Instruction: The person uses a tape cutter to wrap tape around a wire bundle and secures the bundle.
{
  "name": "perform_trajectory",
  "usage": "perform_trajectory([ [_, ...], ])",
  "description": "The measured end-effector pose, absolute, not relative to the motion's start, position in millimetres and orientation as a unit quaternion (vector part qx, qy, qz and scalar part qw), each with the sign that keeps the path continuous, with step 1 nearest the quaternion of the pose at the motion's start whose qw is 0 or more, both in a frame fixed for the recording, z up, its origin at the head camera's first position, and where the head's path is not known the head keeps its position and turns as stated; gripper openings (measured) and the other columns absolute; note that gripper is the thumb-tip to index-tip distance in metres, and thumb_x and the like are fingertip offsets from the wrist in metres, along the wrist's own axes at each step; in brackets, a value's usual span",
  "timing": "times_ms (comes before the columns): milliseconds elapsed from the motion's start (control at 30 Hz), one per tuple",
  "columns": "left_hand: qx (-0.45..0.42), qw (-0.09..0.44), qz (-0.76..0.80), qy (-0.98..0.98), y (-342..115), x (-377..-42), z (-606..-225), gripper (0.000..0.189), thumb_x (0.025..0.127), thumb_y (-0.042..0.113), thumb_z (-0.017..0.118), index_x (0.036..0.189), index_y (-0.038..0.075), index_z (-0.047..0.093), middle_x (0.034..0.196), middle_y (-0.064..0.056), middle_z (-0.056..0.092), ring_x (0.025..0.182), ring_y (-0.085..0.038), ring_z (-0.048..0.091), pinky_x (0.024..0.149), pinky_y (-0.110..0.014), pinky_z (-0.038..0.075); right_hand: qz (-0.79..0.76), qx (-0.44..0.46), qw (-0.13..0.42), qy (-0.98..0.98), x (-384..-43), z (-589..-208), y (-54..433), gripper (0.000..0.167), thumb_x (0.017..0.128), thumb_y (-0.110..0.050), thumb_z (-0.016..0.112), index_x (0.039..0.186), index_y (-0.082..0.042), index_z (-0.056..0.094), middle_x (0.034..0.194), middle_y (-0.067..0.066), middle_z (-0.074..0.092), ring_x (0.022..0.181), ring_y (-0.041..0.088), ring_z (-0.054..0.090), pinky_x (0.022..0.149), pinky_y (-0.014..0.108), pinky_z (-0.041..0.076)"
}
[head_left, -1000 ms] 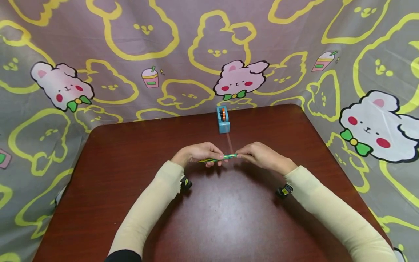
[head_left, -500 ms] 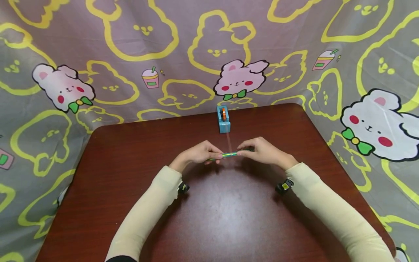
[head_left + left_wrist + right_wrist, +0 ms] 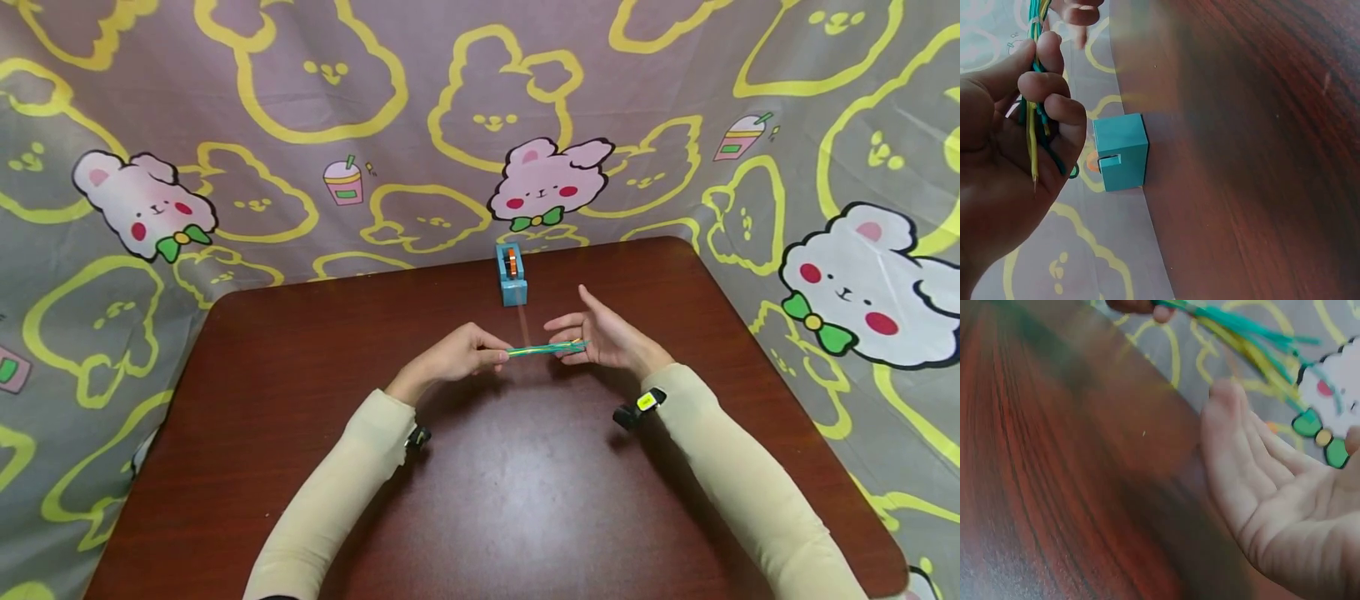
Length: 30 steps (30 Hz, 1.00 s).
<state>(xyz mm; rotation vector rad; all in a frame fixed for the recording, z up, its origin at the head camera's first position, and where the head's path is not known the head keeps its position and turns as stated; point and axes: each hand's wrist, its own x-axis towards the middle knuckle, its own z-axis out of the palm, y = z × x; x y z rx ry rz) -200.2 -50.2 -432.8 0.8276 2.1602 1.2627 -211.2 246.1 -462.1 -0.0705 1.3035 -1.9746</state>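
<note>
My left hand [image 3: 461,350] pinches a bundle of green and yellow wires [image 3: 547,348] between thumb and fingertips, above the table. In the left wrist view, loose ends of the wires [image 3: 1033,137] hang past the curled fingers, one with a bare tip. A clear strip of tape [image 3: 523,323] stretches from the blue tape dispenser [image 3: 513,287] to the bundle. My right hand [image 3: 611,333] is spread beside the bundle's right end, thumb raised. In the right wrist view, the wires [image 3: 1241,340] fan out beyond the straight fingers of the right hand [image 3: 1272,487], blurred.
The dispenser, with an orange roll core [image 3: 512,262], stands near the back edge of the dark brown table [image 3: 337,333]. A patterned curtain [image 3: 420,100] with bunny heads hangs behind the table and along its sides.
The right hand has let go of the bundle and spread its fingers, so the right-hand wire ends now show. The left hand keeps its pinch in nearly the same place.
</note>
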Motion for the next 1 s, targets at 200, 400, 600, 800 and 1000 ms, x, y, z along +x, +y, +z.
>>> perform_trajectory([
  [200,0.309,0.232,0.456,0.802,-48.5,-198.6,-430.4,0.022,0.101,0.011,0.063,0.115,-0.002,0.074,0.085,-0.031,0.065,0.048,-0.01,0.039,0.046,-0.024,0.03,-0.748,-0.035,0.488,0.449,-220.2,-475.7,241.7,0.092,0.1,-0.071,0.017,0.111,0.001,0.074,0.09,0.014,0.073,0.068,0.017,0.069,0.068,0.033,0.058],
  [400,0.319,0.218,0.443,0.809,-47.9,-198.2,-428.5,0.022,0.1,0.011,0.063,0.116,-0.001,0.074,0.082,-0.026,0.066,0.049,-0.009,0.04,0.047,-0.023,0.032,-0.692,-0.058,0.52,0.497,-223.8,-478.6,231.5,0.077,0.106,-0.06,0.029,0.099,0.002,0.072,0.072,0.005,0.069,0.059,0.011,0.064,0.059,0.027,0.054],
  [600,0.326,0.211,0.424,0.818,-48.1,-198.0,-428.8,0.023,0.1,0.011,0.063,0.117,-0.001,0.074,0.077,-0.022,0.066,0.049,-0.008,0.038,0.049,-0.023,0.032,-0.644,-0.065,0.524,0.553,-227.6,-479.1,225.7,0.063,0.107,-0.051,0.038,0.086,-0.001,0.071,0.063,0.003,0.065,0.051,0.01,0.061,0.057,0.028,0.053],
  [800,0.348,0.185,0.402,0.826,-47.1,-199.7,-429.4,0.021,0.099,0.011,0.064,0.115,0.001,0.075,0.083,-0.018,0.071,0.056,-0.007,0.043,0.054,-0.023,0.034,-0.641,-0.115,0.532,0.541,-230.9,-482.5,225.2,0.061,0.107,-0.048,0.041,0.089,0.001,0.071,0.064,0.006,0.066,0.05,0.011,0.064,0.055,0.029,0.055],
  [1000,0.365,0.161,0.38,0.835,-45.7,-200.2,-429.9,0.021,0.099,0.01,0.065,0.115,0.003,0.076,0.089,-0.014,0.074,0.07,-0.009,0.055,0.062,-0.023,0.041,-0.65,-0.17,0.519,0.528,-232.3,-486.2,226.6,0.05,0.106,-0.04,0.049,0.092,0.002,0.072,0.064,0.006,0.068,0.05,0.011,0.064,0.051,0.026,0.053],
])
